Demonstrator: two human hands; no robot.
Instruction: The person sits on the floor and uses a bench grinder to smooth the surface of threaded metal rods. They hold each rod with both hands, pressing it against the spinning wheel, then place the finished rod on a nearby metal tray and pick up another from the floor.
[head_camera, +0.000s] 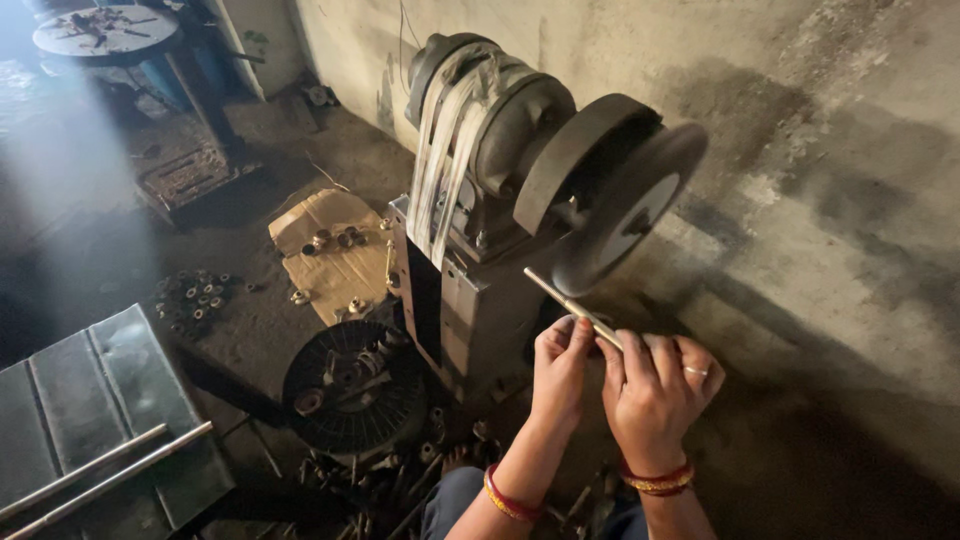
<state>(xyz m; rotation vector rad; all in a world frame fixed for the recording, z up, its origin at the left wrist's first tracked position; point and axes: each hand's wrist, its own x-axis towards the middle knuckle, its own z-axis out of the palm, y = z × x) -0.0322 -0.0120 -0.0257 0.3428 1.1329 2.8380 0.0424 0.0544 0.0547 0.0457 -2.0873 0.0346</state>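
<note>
Both of my hands hold a thin metal rod (560, 296) that slants up to the left toward a grey grinding wheel (628, 205). My left hand (560, 362) pinches the rod from the left side. My right hand (655, 388) grips its lower end, a ring on one finger. The rod's far tip lies close to the wheel's lower rim; contact cannot be told. The wheel sits on a belt-driven grinder (480, 170) mounted on a metal stand. Red and gold bangles circle both wrists.
A concrete wall (830, 150) rises behind the grinder. A round black fan guard (355, 385) with small parts lies on the floor left of the stand, cardboard (335, 250) with metal pieces behind it. A grey metal box (95, 400) with two rods is at lower left.
</note>
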